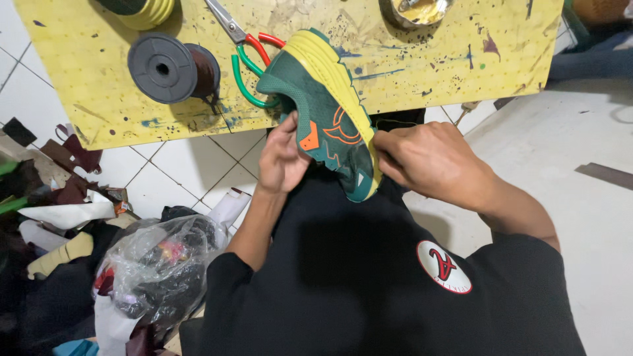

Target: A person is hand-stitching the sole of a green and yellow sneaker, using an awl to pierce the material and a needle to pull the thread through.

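1. One yellow, paint-spattered table (461, 59) carries a dark thread spool (173, 68) and scissors (247, 49).
2. Green, yellow-soled shoe (323, 112) rests sole-up against the table edge, mid-stitching by appearance.
3. Left hand (282, 161) grips its upper; right hand (432, 161) pinches the sole edge, where steady pulling seems needed.

Your single head camera looks steeply down from close above your chest and lap. It faces forward over the yellow worktop (99, 86), whose near edge crosses the upper frame.
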